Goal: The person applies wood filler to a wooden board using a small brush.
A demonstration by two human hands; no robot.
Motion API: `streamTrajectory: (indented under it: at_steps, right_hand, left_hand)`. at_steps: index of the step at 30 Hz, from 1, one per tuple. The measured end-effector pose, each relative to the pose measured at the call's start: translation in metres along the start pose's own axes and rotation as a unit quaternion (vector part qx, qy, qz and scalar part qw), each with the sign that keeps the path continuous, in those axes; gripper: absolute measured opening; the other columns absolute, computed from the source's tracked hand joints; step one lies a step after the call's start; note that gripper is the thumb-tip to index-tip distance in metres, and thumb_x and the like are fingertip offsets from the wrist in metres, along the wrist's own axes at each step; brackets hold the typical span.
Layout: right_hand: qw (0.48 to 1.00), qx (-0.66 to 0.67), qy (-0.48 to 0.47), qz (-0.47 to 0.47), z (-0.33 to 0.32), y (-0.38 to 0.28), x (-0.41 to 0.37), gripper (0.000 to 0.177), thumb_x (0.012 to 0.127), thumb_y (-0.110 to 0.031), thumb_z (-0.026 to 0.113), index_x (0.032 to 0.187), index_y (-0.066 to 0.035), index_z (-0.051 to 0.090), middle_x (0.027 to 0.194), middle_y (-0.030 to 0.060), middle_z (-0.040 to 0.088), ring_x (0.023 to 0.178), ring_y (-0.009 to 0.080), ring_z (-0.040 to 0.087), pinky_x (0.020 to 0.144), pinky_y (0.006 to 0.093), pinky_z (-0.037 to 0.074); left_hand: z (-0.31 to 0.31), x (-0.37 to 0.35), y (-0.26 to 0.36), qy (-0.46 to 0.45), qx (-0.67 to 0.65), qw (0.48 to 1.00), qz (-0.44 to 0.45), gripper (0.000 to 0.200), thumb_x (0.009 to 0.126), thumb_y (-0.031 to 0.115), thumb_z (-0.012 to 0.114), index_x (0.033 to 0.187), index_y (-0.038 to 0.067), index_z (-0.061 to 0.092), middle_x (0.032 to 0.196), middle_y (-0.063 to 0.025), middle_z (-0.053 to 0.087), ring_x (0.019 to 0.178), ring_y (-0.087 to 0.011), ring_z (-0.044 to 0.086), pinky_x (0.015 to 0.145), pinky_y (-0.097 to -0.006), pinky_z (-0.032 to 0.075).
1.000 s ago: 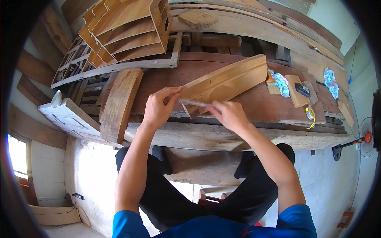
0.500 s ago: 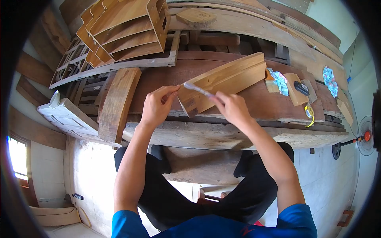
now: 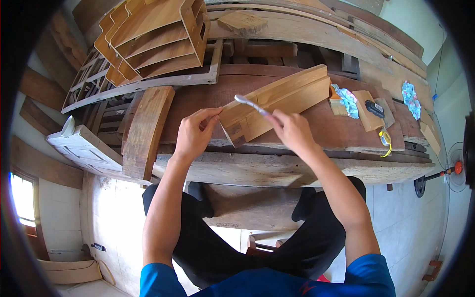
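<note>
A light wooden piece (image 3: pixel 292 94) with a stepped surface lies slantwise on the reddish-brown board (image 3: pixel 198 99). My left hand (image 3: pixel 196 129) pinches its near left corner between thumb and fingertips. In my right hand (image 3: pixel 292 129) is a toothbrush (image 3: pixel 252 105), gripped by its handle. The brush's pale head points up and left, over the left part of the wooden piece; whether it touches the wood is unclear.
A tiered wooden rack (image 3: pixel 158 39) stands at the back left. A thick plank (image 3: pixel 148 131) lies left of my left hand. To the right are crumpled blue cloths (image 3: pixel 348 103), a black object (image 3: pixel 375 109), a tape measure (image 3: pixel 385 137) and a fan (image 3: pixel 457 168).
My right hand has shifted slightly to the right, and the brush head has moved up and a little right. My left hand stays at the corner of the wood.
</note>
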State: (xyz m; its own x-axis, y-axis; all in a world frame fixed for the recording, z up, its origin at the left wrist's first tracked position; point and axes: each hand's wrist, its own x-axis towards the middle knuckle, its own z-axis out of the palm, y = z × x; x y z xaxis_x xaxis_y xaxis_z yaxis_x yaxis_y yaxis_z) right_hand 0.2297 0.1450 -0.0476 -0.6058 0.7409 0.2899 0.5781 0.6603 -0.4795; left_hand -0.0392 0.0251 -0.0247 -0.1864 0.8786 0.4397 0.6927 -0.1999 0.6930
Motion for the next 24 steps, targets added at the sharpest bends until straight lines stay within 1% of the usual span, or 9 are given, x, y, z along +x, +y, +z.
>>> streamTrajectory:
  at_steps: [3, 7, 11, 12, 15, 16, 19, 23, 24]
  right_hand:
    - [0.988, -0.008, 0.074, -0.132, 0.020, -0.010, -0.011, 0.037, 0.108, -0.037, 0.063, 0.086, -0.007, 0.069, 0.057, 0.0136, 0.064, 0.049, 0.0338, 0.066, 0.048, 0.0450, 0.052]
    - [0.998, 0.003, 0.045, -0.034, 0.004, -0.010, -0.002, 0.030, 0.105, -0.028, 0.069, 0.086, -0.005, 0.068, 0.063, 0.0170, 0.066, 0.054, 0.0373, 0.066, 0.051, 0.0463, 0.051]
    - [0.992, -0.006, 0.050, -0.113, 0.022, -0.008, -0.017, 0.029, 0.105, -0.027, 0.068, 0.086, -0.005, 0.068, 0.061, 0.0153, 0.065, 0.051, 0.0327, 0.066, 0.048, 0.0433, 0.050]
    - [0.984, -0.048, 0.077, -0.154, 0.023, -0.010, -0.015, 0.034, 0.108, -0.034, 0.063, 0.087, -0.008, 0.070, 0.058, 0.0124, 0.065, 0.047, 0.0309, 0.065, 0.047, 0.0440, 0.054]
    - [1.000, 0.015, 0.001, 0.004, 0.012, -0.003, -0.005, 0.034, 0.108, -0.035, 0.063, 0.089, -0.008, 0.071, 0.059, 0.0122, 0.067, 0.048, 0.0294, 0.067, 0.049, 0.0453, 0.055]
    - [0.993, -0.042, 0.085, -0.070, 0.011, 0.005, -0.003, 0.035, 0.109, -0.037, 0.062, 0.091, -0.009, 0.073, 0.059, 0.0109, 0.067, 0.047, 0.0252, 0.066, 0.047, 0.0435, 0.055]
    - [0.998, 0.003, 0.012, -0.059, 0.015, -0.010, -0.020, 0.036, 0.109, -0.037, 0.062, 0.092, -0.008, 0.073, 0.060, 0.0111, 0.068, 0.046, 0.0256, 0.066, 0.045, 0.0428, 0.055]
    - [0.999, 0.009, -0.016, -0.046, 0.019, -0.015, -0.013, 0.028, 0.106, -0.030, 0.067, 0.090, -0.008, 0.071, 0.062, 0.0145, 0.067, 0.050, 0.0312, 0.068, 0.048, 0.0454, 0.054]
    - [0.996, 0.005, 0.052, -0.072, 0.017, -0.007, -0.010, 0.028, 0.107, -0.030, 0.067, 0.090, -0.008, 0.071, 0.061, 0.0132, 0.067, 0.048, 0.0283, 0.067, 0.046, 0.0442, 0.053]
  left_hand:
    - [-0.001, 0.000, 0.001, -0.006, -0.003, 1.000, -0.003, 0.024, 0.098, 0.008, 0.073, 0.121, 0.006, 0.079, 0.102, -0.0140, 0.078, 0.070, -0.0174, 0.065, 0.067, -0.0304, 0.055]
    - [0.000, -0.003, 0.002, 0.001, -0.002, 1.000, -0.010, 0.024, 0.098, 0.009, 0.073, 0.121, 0.007, 0.079, 0.103, -0.0136, 0.079, 0.069, -0.0184, 0.065, 0.067, -0.0307, 0.055]
    - [0.000, 0.001, 0.001, 0.001, -0.002, 1.000, -0.018, 0.024, 0.098, 0.010, 0.073, 0.121, 0.007, 0.079, 0.103, -0.0130, 0.079, 0.069, -0.0186, 0.065, 0.067, -0.0307, 0.055]
    - [0.000, 0.001, 0.001, -0.003, 0.000, 1.000, -0.019, 0.024, 0.098, 0.010, 0.073, 0.121, 0.007, 0.079, 0.102, -0.0129, 0.079, 0.069, -0.0186, 0.065, 0.067, -0.0307, 0.055]
    - [0.002, 0.001, 0.001, 0.013, 0.000, 1.000, -0.004, 0.024, 0.098, 0.009, 0.073, 0.121, 0.007, 0.079, 0.101, -0.0133, 0.079, 0.068, -0.0180, 0.064, 0.067, -0.0307, 0.055]
    - [0.001, 0.000, 0.000, 0.009, 0.002, 1.000, -0.008, 0.024, 0.098, 0.009, 0.074, 0.121, 0.007, 0.079, 0.102, -0.0133, 0.079, 0.068, -0.0179, 0.064, 0.067, -0.0306, 0.055]
    - [0.001, 0.003, 0.001, 0.003, 0.000, 1.000, -0.012, 0.024, 0.098, 0.010, 0.074, 0.121, 0.007, 0.079, 0.102, -0.0130, 0.079, 0.069, -0.0177, 0.064, 0.066, -0.0303, 0.055]
    - [-0.001, 0.001, 0.004, -0.017, 0.004, 1.000, -0.019, 0.024, 0.099, 0.007, 0.072, 0.123, 0.004, 0.078, 0.104, -0.0100, 0.079, 0.074, -0.0137, 0.062, 0.070, -0.0280, 0.053]
    - [-0.002, 0.000, 0.005, -0.018, 0.004, 1.000, -0.025, 0.024, 0.100, 0.006, 0.071, 0.124, 0.003, 0.078, 0.106, -0.0087, 0.079, 0.077, -0.0119, 0.061, 0.072, -0.0269, 0.053]
